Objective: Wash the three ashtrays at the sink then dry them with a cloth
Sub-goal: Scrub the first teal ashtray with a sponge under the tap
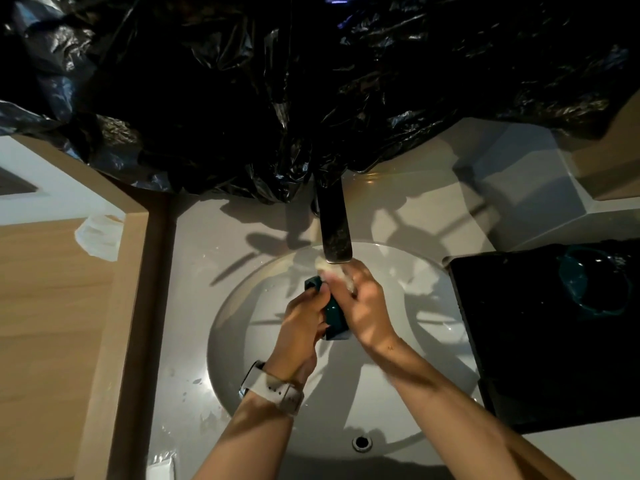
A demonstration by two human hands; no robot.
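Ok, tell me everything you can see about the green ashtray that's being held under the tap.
The ashtray is dark teal-green with a glossy, glazed-looking surface. It is held tilted on edge over the white basin, just below the dark faucet spout. The left hand grips its left side; the right hand covers its right and upper part, apparently rubbing it with something pale. Most of it is hidden by the hands, so its full shape cannot be told.
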